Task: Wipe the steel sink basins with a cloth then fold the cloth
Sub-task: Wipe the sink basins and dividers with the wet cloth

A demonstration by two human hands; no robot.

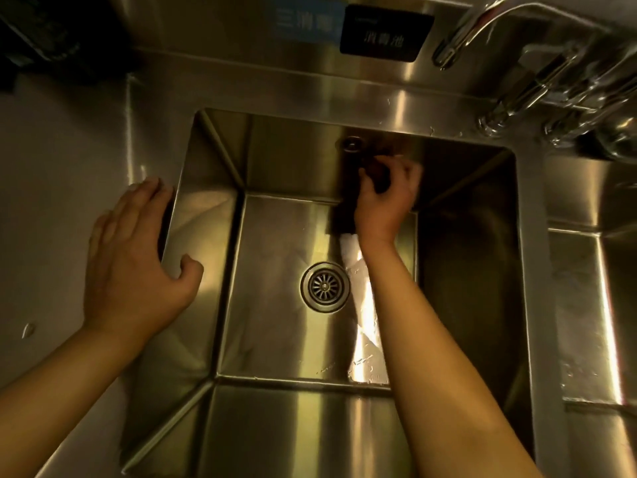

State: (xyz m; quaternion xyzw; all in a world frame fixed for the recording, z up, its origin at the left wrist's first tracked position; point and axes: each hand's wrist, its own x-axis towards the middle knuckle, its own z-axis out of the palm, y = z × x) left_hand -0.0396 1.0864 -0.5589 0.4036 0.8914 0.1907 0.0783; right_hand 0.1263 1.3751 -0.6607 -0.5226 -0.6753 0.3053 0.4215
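Stainless steel runs everywhere: a worktop (62, 174) on the left, a splashback carrying a blue sign (305, 24) and a black sign (386, 34), and a deep square sink basin (465, 270) sunk in the middle. A round drain strainer (324, 287) sits in the basin floor, and a small overflow fitting (351, 143) is set high in the far wall. To the right, part of a second basin (593, 305) shows past the dividing ledge, with a chrome tap (482, 25) and its pipework above.

The person's left hand (134, 257) lies flat on the worktop at the basin's left rim, fingers straight and thumb hanging over the edge, holding nothing. The right hand (389, 198) reaches down against the far wall just below the overflow fitting, fingers curled round a dark cloth (375, 174) bunched in its grip. The cloth is pressed to that wall, though it is shadowed and its outline is hard to make out. Water droplets speckle the ledge and the basin floor near the right forearm.
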